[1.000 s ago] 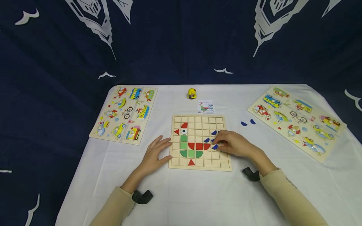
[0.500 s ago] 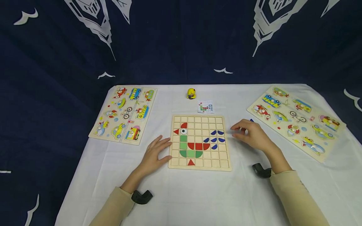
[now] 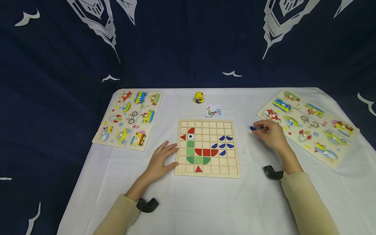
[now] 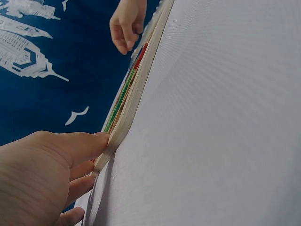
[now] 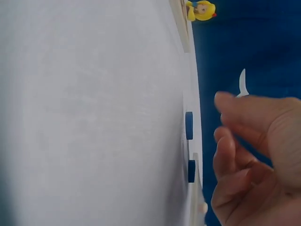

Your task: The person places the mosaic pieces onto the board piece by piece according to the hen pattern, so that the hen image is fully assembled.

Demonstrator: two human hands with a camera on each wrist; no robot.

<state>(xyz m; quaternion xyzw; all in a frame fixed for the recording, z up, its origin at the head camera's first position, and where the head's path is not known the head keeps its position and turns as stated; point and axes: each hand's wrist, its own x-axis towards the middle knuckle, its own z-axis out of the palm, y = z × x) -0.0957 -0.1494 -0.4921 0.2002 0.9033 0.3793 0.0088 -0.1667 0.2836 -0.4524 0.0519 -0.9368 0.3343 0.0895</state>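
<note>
Your right hand [image 3: 271, 132] hangs over two small blue pieces [image 3: 253, 128] lying loose on the bench [image 3: 205, 202] to the right of the grid board [image 3: 207, 148], between that board and the right-hand vehicle puzzle [image 3: 308, 125]. Its fingers curl loosely down toward the pieces, and the wrist view shows both pieces [image 5: 189, 125] flat on the cloth just clear of the fingertips [image 5: 225, 101], so the hand holds nothing yet. Judge the pieces as thin, stiff and very light, with flat painted faces that look smooth and may slide on the cloth under a push. The surest hold looks like a pinch across the edges, thumb on the straight side and a finger on the curved one; a press from above would probably just skate them along. They seem sturdy enough, not fragile, but easy to flick away. Your left hand [image 3: 160, 160] lies flat and relaxed on the bench with its fingertips [image 4: 101, 140] against the left edge of the board, steadying it without gripping. On the board a picture is partly laid: red, green and white pieces toward the left and middle, and five blue pieces [image 3: 222, 143] toward the right. Just beyond the board's far edge lies a small pattern card [image 3: 213, 111], and a little farther off stands a yellow figure [image 3: 198, 97]. Well to the left of the board rests a second vehicle puzzle [image 3: 129, 119].
</note>
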